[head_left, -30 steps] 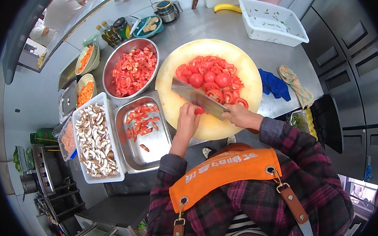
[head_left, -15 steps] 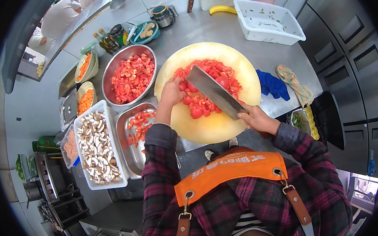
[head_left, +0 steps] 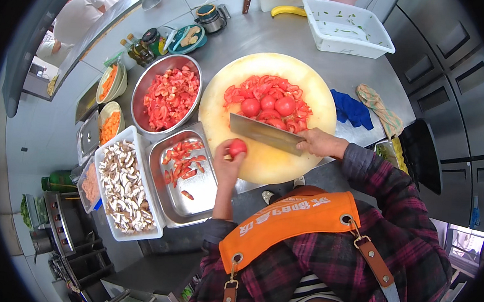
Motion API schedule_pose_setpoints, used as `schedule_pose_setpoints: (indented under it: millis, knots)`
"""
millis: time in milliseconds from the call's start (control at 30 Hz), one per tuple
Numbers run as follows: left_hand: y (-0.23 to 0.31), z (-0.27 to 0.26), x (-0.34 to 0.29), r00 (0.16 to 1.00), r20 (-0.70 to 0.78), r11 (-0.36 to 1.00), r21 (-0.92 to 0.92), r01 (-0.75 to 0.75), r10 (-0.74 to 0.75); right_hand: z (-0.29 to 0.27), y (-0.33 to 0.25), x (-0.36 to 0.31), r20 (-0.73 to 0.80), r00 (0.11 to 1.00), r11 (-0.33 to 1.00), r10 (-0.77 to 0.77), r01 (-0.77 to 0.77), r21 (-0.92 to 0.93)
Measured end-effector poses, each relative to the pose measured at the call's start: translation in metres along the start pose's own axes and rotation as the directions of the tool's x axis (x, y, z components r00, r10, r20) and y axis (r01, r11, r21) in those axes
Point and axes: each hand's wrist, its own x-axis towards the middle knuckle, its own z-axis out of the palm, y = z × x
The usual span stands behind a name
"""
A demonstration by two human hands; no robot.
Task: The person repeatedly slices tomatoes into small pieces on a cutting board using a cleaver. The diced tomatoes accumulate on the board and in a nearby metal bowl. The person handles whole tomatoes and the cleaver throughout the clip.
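Note:
A thick round yellow cutting board (head_left: 216, 113) carries a heap of cut tomatoes (head_left: 268, 86) with rounded pieces at its near side. My right hand (head_left: 319, 143) grips a cleaver (head_left: 265, 134), whose wide blade stands on edge along the near side of the heap. Closer to me, at the board's left front, my left hand (head_left: 227, 164) holds a red tomato piece (head_left: 237, 147) in its fingers. Left of the board stands a steel pan (head_left: 195, 189) with some tomato slices in it. Behind that is a steel bowl (head_left: 141, 98) full of chopped tomato.
A white tub of sliced mushrooms (head_left: 126, 191) and bowls of diced carrot (head_left: 109, 125) stand at the left. Right of the board lie a blue cloth (head_left: 351, 109) and a striped cloth (head_left: 380, 109). At the back are a banana (head_left: 288, 11) and a white plastic tub (head_left: 345, 44).
My left hand has drawn back toward me from the heap with a tomato piece. The cleaver has come nearer and lower, off the top of the heap, uncovering rounded tomatoes.

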Motion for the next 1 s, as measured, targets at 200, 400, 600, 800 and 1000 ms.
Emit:
schedule_pose_setpoints:
  millis: [200, 400, 600, 800, 1000]
  knots:
    - [-0.006, 0.027, -0.013, 0.923, 0.103, 0.835, 0.399, -0.38, 0.37, 0.004, -0.032, -0.021, -0.178, 0.956, 0.927, -0.232, 0.162, -0.337]
    - [-0.005, 0.024, -0.019, 0.855, 0.161, 0.724, 0.469, -0.506, 0.493, 0.001, -0.035, -0.036, 0.013, 0.95, 0.835, -0.313, 0.282, -0.473]
    - [-0.007, 0.024, -0.02, 0.83, 0.144, 0.711, 0.452, -0.539, 0.538, 0.03, -0.041, -0.014, -0.065, 0.947, 0.854, -0.315, 0.252, -0.456]
    - [-0.013, 0.021, -0.023, 0.843, 0.148, 0.732, 0.432, -0.526, 0.518, 0.016, -0.038, -0.035, -0.072, 0.928, 0.835, -0.366, 0.292, -0.466]
    - [-0.014, 0.02, -0.022, 0.82, 0.155, 0.693, 0.462, -0.553, 0.551, 0.035, -0.046, -0.019, -0.035, 0.967, 0.897, -0.253, 0.221, -0.383]
